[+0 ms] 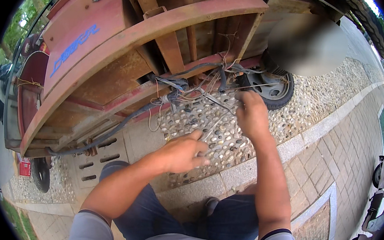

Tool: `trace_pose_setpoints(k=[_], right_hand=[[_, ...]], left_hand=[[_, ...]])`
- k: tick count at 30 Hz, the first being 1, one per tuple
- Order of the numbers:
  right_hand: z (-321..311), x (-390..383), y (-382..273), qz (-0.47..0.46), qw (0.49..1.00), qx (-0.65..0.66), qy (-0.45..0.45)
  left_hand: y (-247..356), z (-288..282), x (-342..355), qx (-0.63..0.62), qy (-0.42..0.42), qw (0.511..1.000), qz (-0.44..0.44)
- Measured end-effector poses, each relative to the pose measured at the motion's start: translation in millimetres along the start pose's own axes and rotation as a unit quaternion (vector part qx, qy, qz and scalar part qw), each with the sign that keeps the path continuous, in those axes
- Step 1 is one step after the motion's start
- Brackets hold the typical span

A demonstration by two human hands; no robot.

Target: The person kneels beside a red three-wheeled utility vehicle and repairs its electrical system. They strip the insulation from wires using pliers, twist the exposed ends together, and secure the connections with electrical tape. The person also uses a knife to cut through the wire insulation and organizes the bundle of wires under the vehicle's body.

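Note:
A bundle of wires (171, 93) hangs loose along the lower beam of a rusty red cart frame (145, 30). A thin grey wire (218, 123) slants between my two hands, beyond the bundle. At its upper end, my right hand (252, 116) is closed, its fingers pinched on the wire near the wheel. My left hand (182, 153) is lower and to the left, fingers loosely curled and apart, with the wire's lower end beside its fingertips. Some blur covers both hands. Dark sheathing (121, 125) wraps the cable running left along the beam.
A black-tyred wheel (279, 91) stands beyond my right hand. Pebbled paving (212, 151) lies below, bordered by a stone kerb (242, 174). A slotted drain cover (90, 165) is at left, a red box (23, 166) at far left. Parked scooters (376, 211) stand right. A blurred round shape (308, 45) hides the upper right.

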State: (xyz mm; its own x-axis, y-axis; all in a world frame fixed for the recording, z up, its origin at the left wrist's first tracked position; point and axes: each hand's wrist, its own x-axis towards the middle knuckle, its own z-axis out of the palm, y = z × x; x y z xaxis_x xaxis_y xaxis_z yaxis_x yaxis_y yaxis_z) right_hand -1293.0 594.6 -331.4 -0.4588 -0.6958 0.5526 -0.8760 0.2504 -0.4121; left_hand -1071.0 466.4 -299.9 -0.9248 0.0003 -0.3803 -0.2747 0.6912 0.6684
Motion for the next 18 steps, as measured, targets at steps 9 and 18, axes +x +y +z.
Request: trace_pose_setpoints(k=[9,18], right_hand=[[-11,-25,28,0.134,0.909,0.11,-0.379],[7,-32,7,0.065,0.829,0.185,-0.524]], left_hand=[[8,-7,2,0.058,0.15,0.987,-0.026],[-23,26,32,0.155,0.104,0.982,-0.019]])
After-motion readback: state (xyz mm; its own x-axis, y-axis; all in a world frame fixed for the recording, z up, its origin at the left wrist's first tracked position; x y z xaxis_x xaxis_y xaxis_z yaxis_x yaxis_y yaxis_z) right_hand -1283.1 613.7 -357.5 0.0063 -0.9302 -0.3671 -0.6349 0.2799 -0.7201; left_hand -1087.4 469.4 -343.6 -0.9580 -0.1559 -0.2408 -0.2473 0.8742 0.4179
